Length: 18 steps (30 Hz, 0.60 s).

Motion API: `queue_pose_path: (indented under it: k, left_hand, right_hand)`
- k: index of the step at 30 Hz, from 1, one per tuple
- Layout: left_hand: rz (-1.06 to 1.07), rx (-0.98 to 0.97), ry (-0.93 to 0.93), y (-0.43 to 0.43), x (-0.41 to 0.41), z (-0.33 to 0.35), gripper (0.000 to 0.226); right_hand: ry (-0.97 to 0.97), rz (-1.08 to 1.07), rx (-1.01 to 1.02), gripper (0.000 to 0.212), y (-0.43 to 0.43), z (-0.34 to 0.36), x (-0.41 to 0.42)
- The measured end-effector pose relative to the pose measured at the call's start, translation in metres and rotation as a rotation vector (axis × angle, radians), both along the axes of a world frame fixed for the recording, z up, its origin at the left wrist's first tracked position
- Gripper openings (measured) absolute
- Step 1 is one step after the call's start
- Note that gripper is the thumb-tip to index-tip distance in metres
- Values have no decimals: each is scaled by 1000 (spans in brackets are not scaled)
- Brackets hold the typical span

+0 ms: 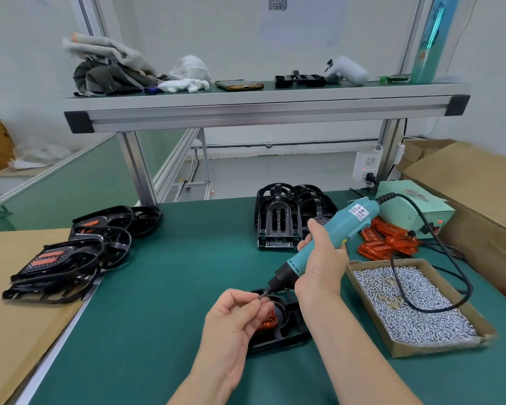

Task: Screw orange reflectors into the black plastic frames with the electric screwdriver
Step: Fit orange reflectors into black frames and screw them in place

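Left fingers (253, 306) pinching what looks like a small screw (264, 296) onto the bit tip, left hand (234, 320) hovering over the work. Right hand (322, 264) gripping the tilted electric screwdriver (333, 229). Beneath, an orange reflector (267, 321) is sitting in a black plastic frame (287, 331) on the table (173, 287); this screw seemingly not yet driven. At far left, finished frames (59, 264) are piling up. Bare frames (278, 223), loose reflectors (389, 238) and a box of screws (438, 349) are waiting: batch partway through, I judge.
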<state>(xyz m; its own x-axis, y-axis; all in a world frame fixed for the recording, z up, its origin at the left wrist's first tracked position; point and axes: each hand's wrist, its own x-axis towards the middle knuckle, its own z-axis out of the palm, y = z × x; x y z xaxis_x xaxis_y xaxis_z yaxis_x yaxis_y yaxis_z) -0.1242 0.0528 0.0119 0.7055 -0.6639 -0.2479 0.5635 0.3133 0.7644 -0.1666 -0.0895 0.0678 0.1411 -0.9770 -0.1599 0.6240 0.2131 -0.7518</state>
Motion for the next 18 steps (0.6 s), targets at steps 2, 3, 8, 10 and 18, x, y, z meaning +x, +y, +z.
queue_pose_path:
  k: [2, 3, 8, 10, 18]
  left_hand:
    - [5, -2, 6, 0, 1, -2, 14]
    - [8, -3, 8, 1, 2, -2, 12]
    - [23, -22, 29, 1, 5, -4, 11]
    - [32, -42, 51, 1, 5, -3, 10]
    - [49, -69, 79, 2, 4, -8, 12]
  right_hand:
    - [13, -3, -11, 23, 2, -1, 0]
    - [17, -5, -15, 23, 3, -2, 1]
    - [-6, -21, -36, 23, 8, 2, 4]
    - [-16, -23, -37, 23, 10, 3, 6]
    - [-7, -29, -31, 23, 15, 0, 6]
